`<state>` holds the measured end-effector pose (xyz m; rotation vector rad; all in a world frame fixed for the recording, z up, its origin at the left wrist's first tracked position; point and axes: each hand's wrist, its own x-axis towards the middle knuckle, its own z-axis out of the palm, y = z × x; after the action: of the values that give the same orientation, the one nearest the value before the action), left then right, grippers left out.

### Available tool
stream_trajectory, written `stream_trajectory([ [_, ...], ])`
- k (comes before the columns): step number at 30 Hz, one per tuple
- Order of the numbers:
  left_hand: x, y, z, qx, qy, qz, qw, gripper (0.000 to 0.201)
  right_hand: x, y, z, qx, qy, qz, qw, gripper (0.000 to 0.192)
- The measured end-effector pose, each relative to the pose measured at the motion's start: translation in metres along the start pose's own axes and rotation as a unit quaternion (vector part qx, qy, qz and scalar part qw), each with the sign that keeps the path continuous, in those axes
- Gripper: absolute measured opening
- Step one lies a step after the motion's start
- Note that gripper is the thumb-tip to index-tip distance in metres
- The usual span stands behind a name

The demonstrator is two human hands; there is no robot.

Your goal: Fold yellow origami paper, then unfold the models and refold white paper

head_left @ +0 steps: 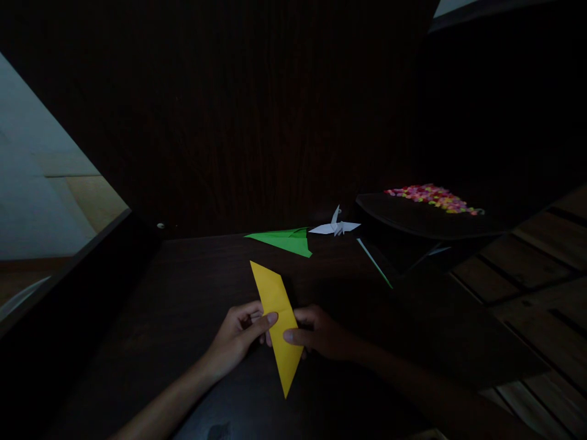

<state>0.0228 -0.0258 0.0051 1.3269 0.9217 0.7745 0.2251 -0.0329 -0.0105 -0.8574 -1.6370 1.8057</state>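
A folded sheet of yellow paper [277, 294], long and pointed at both ends, is held up over the dark wooden surface. My left hand [243, 333] grips its left edge, thumb flat on the front and fingers behind. On the right edge, my right hand [321, 333] pinches it the same way, a little lower. Beyond the yellow paper lies a folded green paper plane [287, 240]. To the right of that sits a white origami crane [337, 227] with its wings spread.
A thin white and green stick [375, 263] lies at the right. Behind it, a dark rounded ledge [408, 223] bears a patch of small pink and yellow pieces [433, 197]. A dark wooden panel [257, 122] rises at the back, and a raised edge [92, 256] borders the left.
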Motion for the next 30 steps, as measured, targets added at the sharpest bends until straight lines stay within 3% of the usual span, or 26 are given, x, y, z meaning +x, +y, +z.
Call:
stream_trajectory([
  [6,-0.0011,0.0029,0.0005,0.01,0.01,0.003,1.0,0.034,0.0004,-0.0018,0.0029,-0.013,0.036,-0.007,0.999,0.038],
  [12,-0.0013,-0.0014,0.0003,0.009,-0.023,0.006,1.0,0.031,0.0025,0.0014,0.0031,-0.052,0.095,-0.038,0.993,0.041],
  [18,-0.0014,-0.0026,-0.0005,-0.011,-0.047,-0.007,0.999,0.031,0.0007,0.0021,0.0031,-0.054,0.066,-0.034,0.996,0.04],
  [24,-0.0006,-0.003,-0.0015,-0.003,-0.074,-0.015,0.997,0.035,0.0005,-0.0052,0.0021,-0.023,-0.008,-0.054,0.998,0.042],
  [30,-0.0007,-0.0022,-0.0016,0.027,-0.04,0.007,0.999,0.036,0.0022,0.0019,-0.0008,-0.063,0.021,-0.043,0.997,0.043],
])
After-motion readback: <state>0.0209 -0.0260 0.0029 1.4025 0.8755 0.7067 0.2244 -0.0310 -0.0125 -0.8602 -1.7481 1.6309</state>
